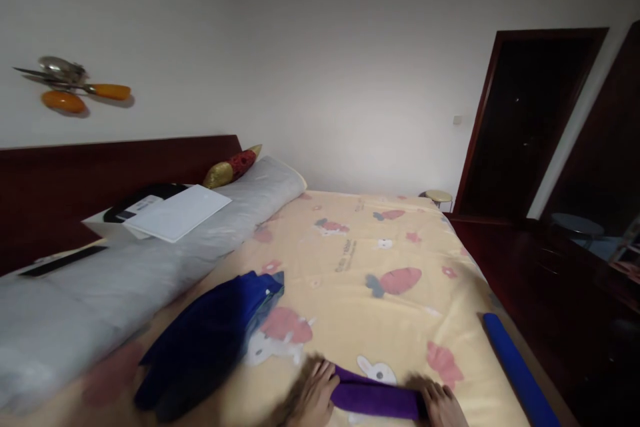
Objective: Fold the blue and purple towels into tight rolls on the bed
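Note:
A rolled purple cloth (pixel 375 397) lies across the near edge of a bed covered by a yellow sheet (pixel 370 247) printed with carrots and rabbits. My left hand (pixel 317 390) is curled around the roll's left end. My right hand (pixel 443 403) grips its right end. Both hands are blurred by motion and partly cut off by the frame's bottom edge. A dark blue folded cloth (pixel 210 340) lies on the sheet just left of my left hand.
A blue roll (pixel 517 367) lies along the bed's right edge. A grey bolster (pixel 125 273) by the dark headboard (pixel 100 180) carries a white sheet of paper (pixel 177 212) and dark flat items. A dark doorway (pixel 525 120) and dark furniture stand right.

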Motion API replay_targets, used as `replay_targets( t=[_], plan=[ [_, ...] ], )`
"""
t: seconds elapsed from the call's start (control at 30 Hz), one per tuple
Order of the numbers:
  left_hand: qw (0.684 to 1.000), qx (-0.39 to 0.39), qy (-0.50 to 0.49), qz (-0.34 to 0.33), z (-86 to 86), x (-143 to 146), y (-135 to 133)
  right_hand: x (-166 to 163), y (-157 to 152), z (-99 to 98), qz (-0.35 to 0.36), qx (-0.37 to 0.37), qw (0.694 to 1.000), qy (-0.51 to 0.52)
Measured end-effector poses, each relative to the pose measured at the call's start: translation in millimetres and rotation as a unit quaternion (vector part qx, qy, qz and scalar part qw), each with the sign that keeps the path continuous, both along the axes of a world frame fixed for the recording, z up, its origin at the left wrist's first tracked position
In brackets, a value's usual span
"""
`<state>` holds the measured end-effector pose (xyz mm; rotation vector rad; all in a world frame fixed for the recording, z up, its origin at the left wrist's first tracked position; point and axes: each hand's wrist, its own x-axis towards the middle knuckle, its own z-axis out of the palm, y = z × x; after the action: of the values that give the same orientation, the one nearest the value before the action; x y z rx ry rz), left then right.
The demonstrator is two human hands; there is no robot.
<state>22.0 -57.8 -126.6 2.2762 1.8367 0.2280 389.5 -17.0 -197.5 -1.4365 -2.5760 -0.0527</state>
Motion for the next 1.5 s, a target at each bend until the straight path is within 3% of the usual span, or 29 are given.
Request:
replay_targets(
  t=[0.13, 0.23, 0.37, 0.5, 0.6, 0.77, 0.93, 1.13, 1.27, 1.37, 1.5],
  plan=[
    [0.993, -0.097, 0.027, -0.059, 39.0, 9, -13, -4, -37, 31.0, -0.052, -0.089, 0.994, -0.024],
    [0.994, -0.101, 0.041, -0.023, 41.5, 14, -20, -10, -54, 45.2, -0.083, -0.087, 0.993, -0.010],
    [0.997, -0.008, 0.074, 0.018, 10.8, 45, -24, -33, -59, 52.8, -0.104, -0.071, 0.992, 0.003],
    [0.999, 0.016, 0.047, -0.022, -30.3, 97, -21, -76, -53, 48.7, 0.003, -0.112, 0.993, 0.039],
    [0.999, 0.017, 0.020, -0.024, -44.5, 116, -17, -99, -47, 39.9, 0.035, -0.126, 0.989, 0.071],
    [0.996, 0.019, 0.013, -0.086, -34.4, 95, -17, -96, -40, 24.4, 0.072, -0.070, 0.992, 0.077],
    [0.993, 0.056, 0.038, -0.100, -25.6, 62, -22, -74, -37, 8.7, 0.079, 0.032, 0.993, 0.078],
    [0.986, 0.078, 0.113, -0.089, -22.5, 17, -28, 4, -28, -11.3, 0.034, 0.107, 0.993, 0.042],
    [0.984, 0.077, 0.145, -0.065, -23.7, 5, -29, 41, -28, -19.7, 0.008, 0.095, 0.995, 0.026],
    [0.985, 0.068, 0.147, -0.063, -27.0, 3, -26, 39, -30, -5.3, -0.009, 0.030, 0.999, 0.010],
    [0.987, 0.066, 0.141, -0.047, -30.6, 2, -23, 21, -33, 49.5, -0.032, -0.074, 0.997, -0.006]
  ],
)
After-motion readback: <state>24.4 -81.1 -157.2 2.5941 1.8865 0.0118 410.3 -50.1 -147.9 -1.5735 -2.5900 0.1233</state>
